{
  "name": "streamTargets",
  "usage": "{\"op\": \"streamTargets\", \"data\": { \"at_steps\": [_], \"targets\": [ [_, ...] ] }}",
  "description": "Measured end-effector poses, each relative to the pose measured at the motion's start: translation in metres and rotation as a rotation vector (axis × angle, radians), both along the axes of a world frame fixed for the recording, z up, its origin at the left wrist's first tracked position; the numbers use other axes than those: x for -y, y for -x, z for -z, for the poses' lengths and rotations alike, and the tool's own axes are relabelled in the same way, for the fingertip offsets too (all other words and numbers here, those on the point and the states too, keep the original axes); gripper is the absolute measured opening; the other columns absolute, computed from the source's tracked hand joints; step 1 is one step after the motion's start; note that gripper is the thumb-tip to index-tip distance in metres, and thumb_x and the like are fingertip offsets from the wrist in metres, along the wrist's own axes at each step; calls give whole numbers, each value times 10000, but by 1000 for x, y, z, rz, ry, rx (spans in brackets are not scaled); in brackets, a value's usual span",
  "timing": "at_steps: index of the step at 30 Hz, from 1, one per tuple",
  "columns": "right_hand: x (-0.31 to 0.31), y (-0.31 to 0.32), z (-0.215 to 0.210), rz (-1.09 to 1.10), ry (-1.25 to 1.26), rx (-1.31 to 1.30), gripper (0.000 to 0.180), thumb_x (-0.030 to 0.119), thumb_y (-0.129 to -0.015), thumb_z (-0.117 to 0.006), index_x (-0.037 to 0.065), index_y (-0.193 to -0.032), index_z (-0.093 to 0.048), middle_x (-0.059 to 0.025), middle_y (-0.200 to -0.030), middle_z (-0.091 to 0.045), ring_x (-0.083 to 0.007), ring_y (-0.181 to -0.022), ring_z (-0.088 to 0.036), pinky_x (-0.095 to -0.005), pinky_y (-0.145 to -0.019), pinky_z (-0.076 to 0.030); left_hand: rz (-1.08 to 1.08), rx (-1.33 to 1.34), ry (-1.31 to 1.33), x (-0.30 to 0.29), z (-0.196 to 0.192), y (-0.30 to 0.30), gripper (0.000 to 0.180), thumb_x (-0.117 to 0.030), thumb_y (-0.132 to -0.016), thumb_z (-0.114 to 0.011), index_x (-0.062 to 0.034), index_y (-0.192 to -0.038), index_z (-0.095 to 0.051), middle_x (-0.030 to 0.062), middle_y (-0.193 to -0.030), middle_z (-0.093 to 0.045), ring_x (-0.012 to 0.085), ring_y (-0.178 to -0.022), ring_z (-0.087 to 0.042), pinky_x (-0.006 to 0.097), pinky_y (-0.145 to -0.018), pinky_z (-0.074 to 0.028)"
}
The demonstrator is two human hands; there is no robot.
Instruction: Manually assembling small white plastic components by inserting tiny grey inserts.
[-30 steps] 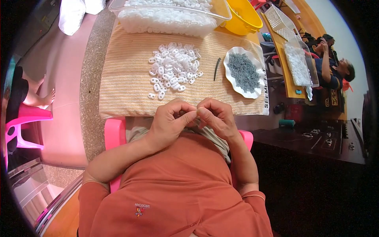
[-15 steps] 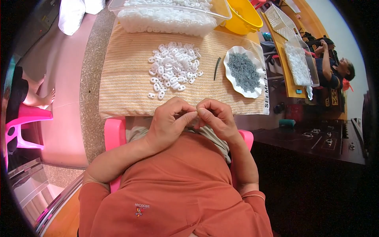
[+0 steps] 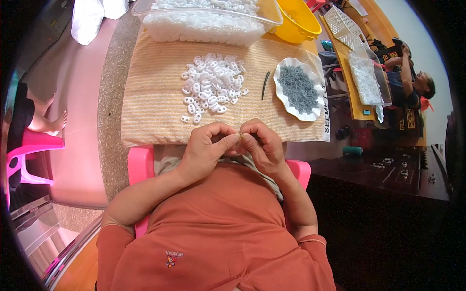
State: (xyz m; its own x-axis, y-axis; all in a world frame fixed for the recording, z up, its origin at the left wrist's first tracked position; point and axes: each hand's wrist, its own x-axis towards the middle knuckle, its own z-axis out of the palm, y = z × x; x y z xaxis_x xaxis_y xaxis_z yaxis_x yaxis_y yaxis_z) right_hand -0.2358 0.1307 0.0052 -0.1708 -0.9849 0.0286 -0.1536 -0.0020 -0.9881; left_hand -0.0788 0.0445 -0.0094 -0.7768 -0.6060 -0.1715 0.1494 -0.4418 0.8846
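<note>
My left hand [image 3: 209,148] and my right hand [image 3: 263,145] meet at the near edge of the table, their thumbs and index fingertips pinched together. Whatever lies between the fingertips is too small and covered to make out. Just beyond them, a pile of small white plastic pieces with two holes each [image 3: 213,82] is spread on a striped yellow towel [image 3: 150,97]. To its right a white wavy-rimmed plate [image 3: 307,116] holds a heap of small grey pieces [image 3: 298,89]. A thin dark stick [image 3: 265,86] lies between pile and plate.
At the far edge stands a clear plastic bin [image 3: 208,29] full of white pieces, beside a yellow basin [image 3: 297,22]. Pink stools [image 3: 36,145] are at the left. On the right, another person [image 3: 412,82] sits by a table [image 3: 361,112] with a second bin.
My hands stay pinched together with only a slight shift of the fingers. The towel and the things on it appear a touch further left in view.
</note>
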Motion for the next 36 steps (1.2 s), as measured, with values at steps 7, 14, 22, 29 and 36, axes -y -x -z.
{"op": "streamTargets", "data": {
  "at_steps": [7, 14, 22, 29, 36],
  "targets": [
    [1, -1, 0, -4, 56, -63, 37, -15, -947, -488, -8, -952, -524, -49, -911, -515, -76, -708, -545, -205, -628, -463, 7, -21, -100, 1, 0, 0, 179, -170, -924, -613, -2, -985, -603, 21, -841, -618, 69, -741, -588, 213, -679, -527],
    [2, -3, 0, 26, 21, -23, 38, 25, -941, -522, -10, -925, -525, -51, -834, -525, -98, -713, -551, -231, -636, -473, 8, -12, -73, 1, 3, 1, 173, -168, -934, -597, -2, -982, -601, 20, -831, -616, 74, -735, -587, 215, -678, -519],
    [3, -5, 0, 35, 23, 3, 43, 24, -943, -517, -14, -923, -524, -53, -839, -533, -99, -717, -559, -234, -638, -478, -27, 26, 52, -2, -2, 1, 141, -136, -951, -560, -1, -960, -602, 10, -799, -618, 52, -717, -565, 193, -645, -487],
    [4, -5, 4, 57, 58, -96, 29, 15, -932, -530, -14, -925, -527, -61, -814, -540, -105, -717, -568, -245, -640, -486, -53, 55, 112, -3, -4, 1, 134, -126, -957, -543, -4, -924, -585, 8, -788, -606, 56, -713, -560, 204, -641, -487],
    [5, -6, 3, 61, 88, -248, 12, 2, -936, -529, 0, -928, -538, -7, -824, -527, -53, -711, -513, -196, -622, -426, -84, 55, 53, -4, 4, 2, 144, -151, -956, -557, -14, -939, -598, -16, -807, -594, 42, -728, -555, 201, -644, -499]
  ]
}}
